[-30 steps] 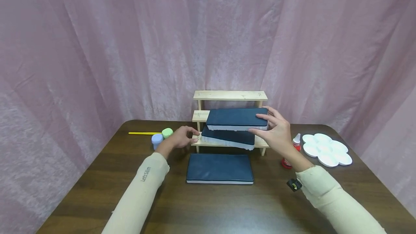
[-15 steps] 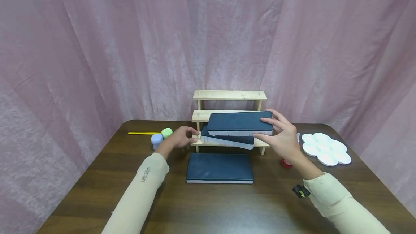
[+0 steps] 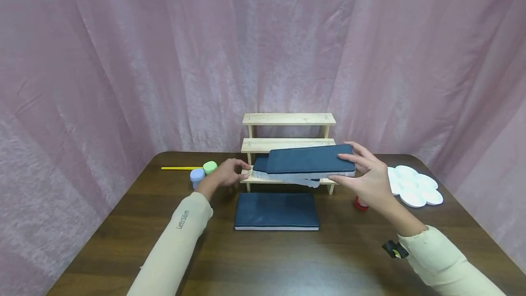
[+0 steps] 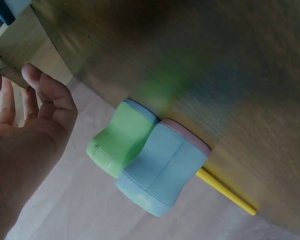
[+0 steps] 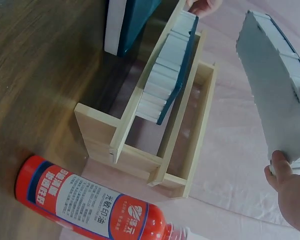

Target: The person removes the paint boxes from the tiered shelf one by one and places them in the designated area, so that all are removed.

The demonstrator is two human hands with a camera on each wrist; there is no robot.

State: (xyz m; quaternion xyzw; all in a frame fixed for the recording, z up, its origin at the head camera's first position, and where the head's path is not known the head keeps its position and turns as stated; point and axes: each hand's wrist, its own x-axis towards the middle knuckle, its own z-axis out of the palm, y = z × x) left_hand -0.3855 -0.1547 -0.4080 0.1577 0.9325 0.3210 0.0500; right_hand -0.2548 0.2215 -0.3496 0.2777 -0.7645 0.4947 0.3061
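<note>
At the far left of the dark wooden table (image 3: 123,223) lies a thin yellow stick (image 3: 181,168), and just beside it stand two small paint pots, one pale blue (image 3: 197,176) and one light green (image 3: 210,167), touching each other. Next comes the left hand (image 3: 228,173), its fingers loosely curled with the tips against the left end of the lowest step of the pale three-step wooden rack (image 3: 287,119); it seems to steady the rack more than grip it, though the pictures do not settle how firm the hold is. A dark blue flat pad with a white foam underside (image 3: 263,164) lies on that low step, and another like it (image 3: 276,210) lies flat on the table in front. The right hand (image 3: 371,179) pinches the right end of a third dark blue pad (image 3: 310,161), thumb beneath, fingers on top, holding it slightly tilted in the air in front of the middle step. Held at one end only, it would do best kept level and clear of the pad below. Farther right are a red glue bottle (image 3: 360,203) and a white flower-shaped palette (image 3: 415,185).
</note>
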